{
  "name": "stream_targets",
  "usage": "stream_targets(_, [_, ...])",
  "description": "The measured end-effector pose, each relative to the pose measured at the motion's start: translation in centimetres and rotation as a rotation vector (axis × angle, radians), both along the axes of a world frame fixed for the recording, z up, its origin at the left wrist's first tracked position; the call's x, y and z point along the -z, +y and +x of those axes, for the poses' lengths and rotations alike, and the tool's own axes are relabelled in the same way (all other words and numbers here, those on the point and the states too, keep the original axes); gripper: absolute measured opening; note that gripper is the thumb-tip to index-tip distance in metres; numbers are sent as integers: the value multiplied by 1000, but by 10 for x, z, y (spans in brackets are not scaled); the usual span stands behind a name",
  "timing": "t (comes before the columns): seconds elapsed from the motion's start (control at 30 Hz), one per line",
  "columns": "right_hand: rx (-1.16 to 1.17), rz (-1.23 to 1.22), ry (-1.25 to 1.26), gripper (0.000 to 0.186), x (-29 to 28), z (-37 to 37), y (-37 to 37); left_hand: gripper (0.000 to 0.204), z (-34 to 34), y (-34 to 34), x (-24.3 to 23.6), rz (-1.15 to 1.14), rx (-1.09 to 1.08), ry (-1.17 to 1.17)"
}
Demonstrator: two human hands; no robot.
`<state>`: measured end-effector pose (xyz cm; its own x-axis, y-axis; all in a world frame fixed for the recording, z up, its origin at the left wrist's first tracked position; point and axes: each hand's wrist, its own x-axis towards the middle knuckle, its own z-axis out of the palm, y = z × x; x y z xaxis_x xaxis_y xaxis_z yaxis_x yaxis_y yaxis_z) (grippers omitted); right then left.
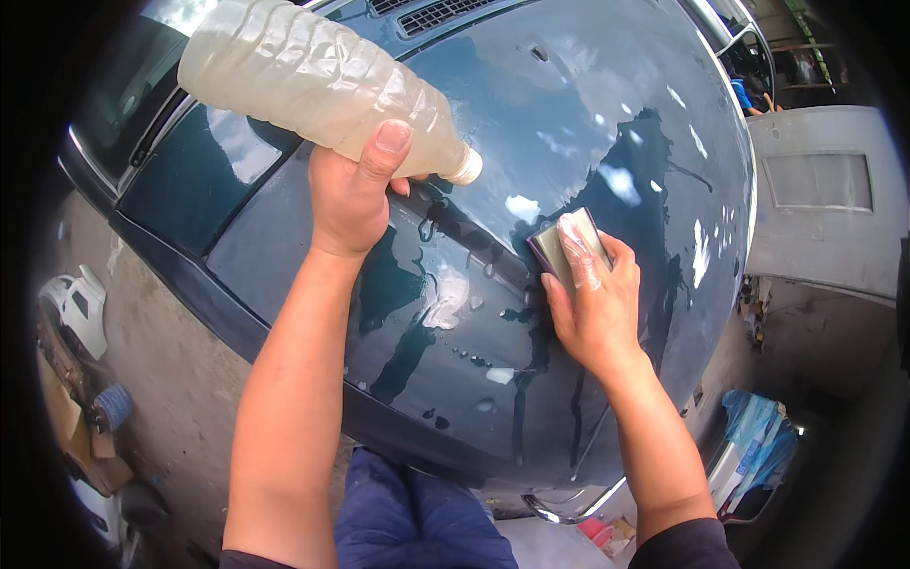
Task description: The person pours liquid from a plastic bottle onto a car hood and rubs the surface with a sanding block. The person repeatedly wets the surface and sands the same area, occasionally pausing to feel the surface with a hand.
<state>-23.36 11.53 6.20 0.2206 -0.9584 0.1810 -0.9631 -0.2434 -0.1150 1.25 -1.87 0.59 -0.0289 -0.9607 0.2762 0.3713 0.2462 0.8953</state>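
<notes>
My left hand [360,185] grips a large, cloudy, ridged plastic bottle [294,71] by its side, tilted with its white-rimmed neck toward the right over a dark blue car hood [474,389]. My right hand [592,294] holds a pale rectangular block with a dark edge [555,251] against the hood, with one finger over its top in something clear and shiny, perhaps film or tape. Water lies in dark streaks and drops on the hood around both hands, and part of the surface looks dull.
A grey detached panel [825,228] stands at right. A person's arm [749,100] shows behind it. White car parts [81,308] and cardboard lie on the floor [161,332] at left. Blue plastic covering [749,436] lies at lower right, and a chrome bar [559,507] is below the hood.
</notes>
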Motion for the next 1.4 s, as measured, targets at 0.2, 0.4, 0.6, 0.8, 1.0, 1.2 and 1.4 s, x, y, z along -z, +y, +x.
stream_targets(0.2, [-91,-81,-96,52,3,34,-64,40,-7,-1,-4,61,13,73])
stream_targets(0.4, [-73,58,-35,54,-6,8,-10,43,-2,1,-4,39,-10,24])
stream_targets(0.6, [-212,37,-49,54,-6,14,-38,43,-4,-2,-5,22,12,20])
stream_targets(0.8, [-282,81,-20,44,-18,11,-39,45,-8,1,-1,35,2,32])
stream_targets(1.0, [-358,124,20,44,-20,-16,-27,45,-5,-2,-5,32,-3,51])
stream_targets(1.2, [-416,131,-8,45,-22,12,-69,52,-5,-2,2,1,32,-99])
stream_targets(1.4, [-360,173,44,48,-26,-13,-29,45,-5,0,-3,9,1,7])
